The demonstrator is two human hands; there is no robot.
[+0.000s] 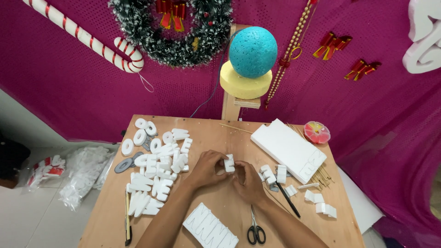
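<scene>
Both hands meet over the middle of the wooden desk (216, 131). The left hand (209, 171) and the right hand (248, 183) are closed together around a small white foam letter piece (228, 163), which stands up between the fingertips, above the desk surface. To the left lies a heap of white foam cut-out letters (156, 170). In front of the arms lies a white foam block with cut letter outlines (210, 227), and just beside it a pair of black-handled scissors (256, 229). To the right are a thick white foam slab (287, 148) and a black pen (288, 200).
</scene>
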